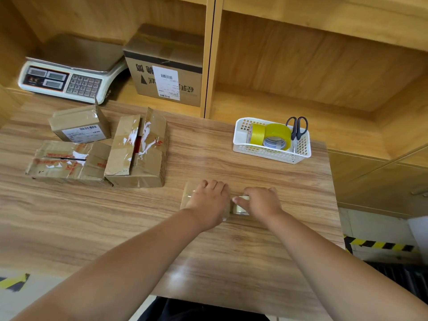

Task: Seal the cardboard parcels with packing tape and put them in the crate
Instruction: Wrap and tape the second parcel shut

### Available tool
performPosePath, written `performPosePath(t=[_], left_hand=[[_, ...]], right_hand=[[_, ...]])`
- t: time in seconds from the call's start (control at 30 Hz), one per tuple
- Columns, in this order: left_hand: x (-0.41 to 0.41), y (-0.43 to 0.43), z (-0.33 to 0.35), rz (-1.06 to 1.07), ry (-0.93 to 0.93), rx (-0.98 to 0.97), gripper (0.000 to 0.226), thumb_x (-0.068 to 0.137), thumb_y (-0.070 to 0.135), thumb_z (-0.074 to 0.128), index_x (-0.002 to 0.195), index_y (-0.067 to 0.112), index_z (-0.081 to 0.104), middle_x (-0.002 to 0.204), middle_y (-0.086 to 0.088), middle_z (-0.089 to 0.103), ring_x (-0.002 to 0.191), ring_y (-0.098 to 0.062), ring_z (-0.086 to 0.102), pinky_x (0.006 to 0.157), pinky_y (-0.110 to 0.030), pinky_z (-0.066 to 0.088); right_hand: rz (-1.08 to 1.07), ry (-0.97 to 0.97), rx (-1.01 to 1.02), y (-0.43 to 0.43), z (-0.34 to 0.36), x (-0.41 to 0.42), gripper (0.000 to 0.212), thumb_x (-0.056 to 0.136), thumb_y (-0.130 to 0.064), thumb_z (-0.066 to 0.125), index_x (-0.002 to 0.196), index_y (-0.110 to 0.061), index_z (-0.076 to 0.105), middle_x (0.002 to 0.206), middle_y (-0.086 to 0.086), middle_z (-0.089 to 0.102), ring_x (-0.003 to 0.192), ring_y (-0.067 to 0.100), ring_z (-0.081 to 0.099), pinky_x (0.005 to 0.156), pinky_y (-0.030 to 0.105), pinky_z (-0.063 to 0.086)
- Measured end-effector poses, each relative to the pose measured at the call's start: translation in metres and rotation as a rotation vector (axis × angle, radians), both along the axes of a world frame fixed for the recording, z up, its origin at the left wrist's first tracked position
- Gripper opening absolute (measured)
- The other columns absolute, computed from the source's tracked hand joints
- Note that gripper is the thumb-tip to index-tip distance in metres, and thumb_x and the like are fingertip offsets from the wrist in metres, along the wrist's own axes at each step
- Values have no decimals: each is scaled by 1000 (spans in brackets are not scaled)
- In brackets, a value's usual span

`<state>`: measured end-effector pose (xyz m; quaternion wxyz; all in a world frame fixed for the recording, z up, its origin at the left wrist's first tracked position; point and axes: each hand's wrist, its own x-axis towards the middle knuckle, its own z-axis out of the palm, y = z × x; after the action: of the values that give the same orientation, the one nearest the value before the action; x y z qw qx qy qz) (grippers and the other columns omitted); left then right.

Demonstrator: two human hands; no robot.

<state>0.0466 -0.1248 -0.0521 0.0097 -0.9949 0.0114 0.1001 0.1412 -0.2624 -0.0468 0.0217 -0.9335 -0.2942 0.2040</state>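
Observation:
Three worn cardboard parcels lie at the table's left: a small labelled parcel (pixel 80 128) with one flap up, a flat parcel (pixel 67 162), and a longer parcel (pixel 139 151) whose top flaps stand ajar. Nearer me, my left hand (pixel 208 202) grips a roll of clear tape (pixel 187 195), mostly hidden beneath it. My right hand (pixel 262 203) pinches the pale tape end (pixel 240 206) just right of the roll. Both hands rest low on the wooden table (pixel 231 262), well apart from the parcels.
A white basket (pixel 271 154) at the back right holds yellow tape rolls (pixel 275 134) and black scissors (pixel 297 128). On the shelf behind stand a weighing scale (pixel 69 77) and a large labelled box (pixel 166 72). Hazard-striped tape (pixel 379 245) marks the floor right of the table.

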Motion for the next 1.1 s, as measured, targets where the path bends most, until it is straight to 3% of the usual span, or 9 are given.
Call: performPosePath(t=[0.1, 0.17, 0.3, 0.43, 0.53, 0.7, 0.8, 0.93, 1.1], left_hand=[[-1, 8, 9, 73, -8, -88, 91, 79, 62, 56, 145, 10, 22, 137, -8, 36, 127, -27, 36, 103, -39, 30], [-1, 17, 14, 120, 4, -152, 93, 75, 61, 60, 146, 14, 22, 138, -7, 36, 126, -27, 36, 103, -40, 31], [-6, 36, 20, 209, 7, -331, 92, 70, 52, 65, 146, 21, 24, 140, -2, 35, 128, -24, 34, 106, -38, 29], [-17, 51, 25, 289, -22, -628, 95, 68, 40, 74, 147, 23, 25, 139, 5, 35, 124, -14, 36, 101, -24, 34], [-27, 52, 24, 352, -28, -799, 96, 66, 34, 79, 146, 24, 28, 134, 11, 36, 111, -1, 39, 88, -13, 33], [-39, 52, 8, 532, 37, -1026, 96, 60, 23, 83, 140, 26, 30, 131, 10, 46, 115, -4, 49, 96, -21, 45], [-48, 54, 1, 540, 87, -1000, 96, 56, 29, 79, 136, 33, 26, 130, 10, 52, 111, -8, 56, 93, -33, 51], [-51, 55, 3, 499, 66, -979, 108, 59, 25, 82, 146, 30, 19, 128, 16, 38, 116, -6, 43, 95, -26, 44], [-52, 56, 0, 500, 27, -912, 99, 58, 31, 84, 141, 30, 31, 127, 15, 41, 118, -9, 44, 95, -24, 40]], right_hand=[[-80, 68, 124, 1, 13, 3, 35, 85, -59, 55, 77, -25, 54, 69, -9, 56, 78, 18, 54, 79, 31, 27], [-139, 182, 214, 2, 22, 6, 33, 79, -51, 66, 72, -24, 50, 65, -10, 52, 73, 16, 51, 74, 30, 29], [-107, 326, 315, -1, 37, 11, 34, 62, -40, 80, 84, -38, 54, 88, -12, 55, 93, 13, 49, 82, 32, 40], [-70, 289, 368, -3, 53, 14, 51, 67, -18, 79, 110, -33, 54, 97, -15, 47, 104, 15, 44, 85, 29, 39], [-93, 281, 475, 3, 64, 13, 46, 68, -12, 78, 104, -33, 58, 104, -9, 57, 102, 12, 50, 77, 23, 38], [-42, 340, 531, 29, 82, 1, 44, 62, -11, 82, 96, -33, 64, 98, -17, 64, 90, 1, 56, 71, 15, 42], [73, 296, 467, 42, 80, -12, 44, 62, -18, 85, 102, -28, 67, 96, -17, 61, 89, 3, 54, 72, 11, 38], [126, 305, 485, 50, 75, -25, 40, 62, -13, 79, 98, -26, 68, 88, -19, 63, 83, 1, 56, 73, 19, 43], [114, 294, 450, 49, 70, -23, 40, 63, -17, 80, 97, -30, 66, 88, -17, 65, 84, 4, 59, 74, 23, 45]])
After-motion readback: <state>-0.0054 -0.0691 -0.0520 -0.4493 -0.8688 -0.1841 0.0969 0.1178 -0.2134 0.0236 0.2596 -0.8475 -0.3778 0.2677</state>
